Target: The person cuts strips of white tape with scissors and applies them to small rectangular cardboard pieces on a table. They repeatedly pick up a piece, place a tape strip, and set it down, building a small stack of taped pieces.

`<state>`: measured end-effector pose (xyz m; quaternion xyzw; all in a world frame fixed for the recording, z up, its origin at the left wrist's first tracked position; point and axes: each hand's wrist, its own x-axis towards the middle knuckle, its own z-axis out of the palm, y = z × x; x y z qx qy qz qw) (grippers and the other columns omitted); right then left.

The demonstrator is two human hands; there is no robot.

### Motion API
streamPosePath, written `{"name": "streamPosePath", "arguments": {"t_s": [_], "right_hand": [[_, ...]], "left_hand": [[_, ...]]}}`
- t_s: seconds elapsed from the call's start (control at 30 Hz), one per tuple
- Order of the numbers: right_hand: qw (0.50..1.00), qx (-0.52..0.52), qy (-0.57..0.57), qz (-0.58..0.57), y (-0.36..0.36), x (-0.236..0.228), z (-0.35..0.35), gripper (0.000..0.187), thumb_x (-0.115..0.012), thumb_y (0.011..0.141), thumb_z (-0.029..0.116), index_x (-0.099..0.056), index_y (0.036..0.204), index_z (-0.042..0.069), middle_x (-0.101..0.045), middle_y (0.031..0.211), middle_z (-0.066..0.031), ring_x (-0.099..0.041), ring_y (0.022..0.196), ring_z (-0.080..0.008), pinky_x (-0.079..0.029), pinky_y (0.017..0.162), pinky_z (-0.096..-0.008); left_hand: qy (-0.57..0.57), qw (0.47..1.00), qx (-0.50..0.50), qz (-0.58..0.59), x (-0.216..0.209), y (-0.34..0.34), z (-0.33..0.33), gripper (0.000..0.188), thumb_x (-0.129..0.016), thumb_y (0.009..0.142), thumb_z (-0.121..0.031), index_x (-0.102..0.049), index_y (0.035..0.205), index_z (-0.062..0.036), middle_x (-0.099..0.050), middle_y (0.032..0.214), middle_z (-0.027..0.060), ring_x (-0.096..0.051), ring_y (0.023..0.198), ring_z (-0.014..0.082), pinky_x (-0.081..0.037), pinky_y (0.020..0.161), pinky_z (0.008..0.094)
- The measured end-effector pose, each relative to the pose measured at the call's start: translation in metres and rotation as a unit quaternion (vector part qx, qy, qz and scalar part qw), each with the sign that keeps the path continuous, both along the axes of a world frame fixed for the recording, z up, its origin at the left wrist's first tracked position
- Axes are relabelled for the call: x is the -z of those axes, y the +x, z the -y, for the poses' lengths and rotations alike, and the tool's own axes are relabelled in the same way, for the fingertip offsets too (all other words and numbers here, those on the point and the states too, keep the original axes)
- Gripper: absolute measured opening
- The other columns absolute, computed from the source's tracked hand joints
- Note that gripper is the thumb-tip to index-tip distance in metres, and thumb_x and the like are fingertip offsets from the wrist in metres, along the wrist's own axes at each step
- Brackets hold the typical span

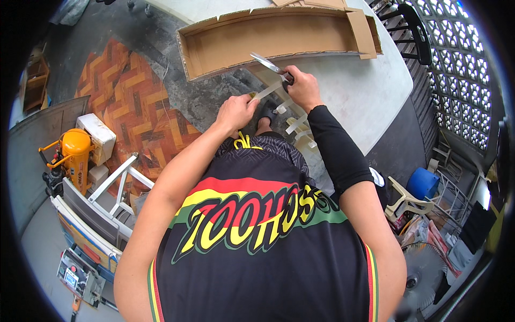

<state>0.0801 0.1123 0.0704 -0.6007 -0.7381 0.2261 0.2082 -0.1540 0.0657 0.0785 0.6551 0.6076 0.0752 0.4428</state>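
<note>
My left hand (236, 112) is closed, pinching the end of a pale strip of tape (268, 90) between thumb and fingers. In my right hand (304, 88) is a pair of scissors (266, 61), its metal blades pointing up and to the left above the tape. The strip stretches from my left fingers toward the scissors' handles. Several short pale tape strips (292, 127) hang near the table edge, just below my right hand. Ahead of both hands, a long open cardboard box (279, 37) lies on the white table (375, 91).
A black chair (413, 33) stands beyond the table at the far right. On the left are an orange tank (75, 144), a white metal frame (119, 180) and leaning panels. A beige plastic chair (407, 198), blue container (422, 183) and fan (421, 276) sit at right.
</note>
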Motion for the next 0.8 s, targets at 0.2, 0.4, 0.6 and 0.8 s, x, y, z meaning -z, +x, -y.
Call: {"name": "streamPosePath", "arguments": {"t_s": [0.2,0.4,0.6,0.8], "right_hand": [[0.987,0.068,0.081,0.122,0.005,0.013,0.005,0.044,-0.081,0.074,0.024,-0.062,0.114,0.016,-0.070,0.091,-0.0026,-0.066,0.090,-0.0224,-0.039,0.087,-0.0417],[0.978,0.169,0.070,0.097,0.001,0.024,0.012,0.066,-0.085,0.071,0.038,-0.057,0.126,0.014,-0.061,0.110,-0.0068,-0.054,0.112,-0.0273,-0.032,0.097,-0.0487],[0.970,0.212,0.045,0.107,-0.007,0.027,0.012,0.071,-0.082,0.073,0.045,-0.054,0.130,0.013,-0.056,0.116,-0.0099,-0.048,0.117,-0.0307,-0.028,0.101,-0.0516],[0.968,0.211,0.036,0.128,-0.003,0.028,0.011,0.074,-0.083,0.072,0.049,-0.053,0.131,0.014,-0.057,0.119,-0.0079,-0.048,0.119,-0.0294,-0.027,0.102,-0.0513]], "left_hand": [[0.010,1.000,-0.027,0.001,0.016,0.004,0.003,0.041,-0.060,0.095,-0.040,-0.074,0.099,-0.0019,-0.071,0.086,0.0242,-0.069,0.086,0.0424,-0.053,0.076,0.0481],[-0.009,0.999,-0.038,0.012,0.021,0.003,0.002,0.043,-0.059,0.096,-0.042,-0.071,0.093,-0.0006,-0.070,0.080,0.0231,-0.068,0.082,0.0416,-0.052,0.073,0.0472],[-0.015,1.000,-0.021,0.006,0.026,-0.005,0.001,0.043,-0.058,0.096,-0.042,-0.071,0.093,-0.0011,-0.069,0.076,0.0204,-0.068,0.079,0.0398,-0.052,0.071,0.0464],[-0.029,0.999,-0.012,-0.038,0.018,-0.013,0.003,0.047,-0.057,0.096,-0.046,-0.075,0.092,-0.0028,-0.071,0.084,0.0241,-0.068,0.090,0.0420,-0.053,0.083,0.0492]]}}
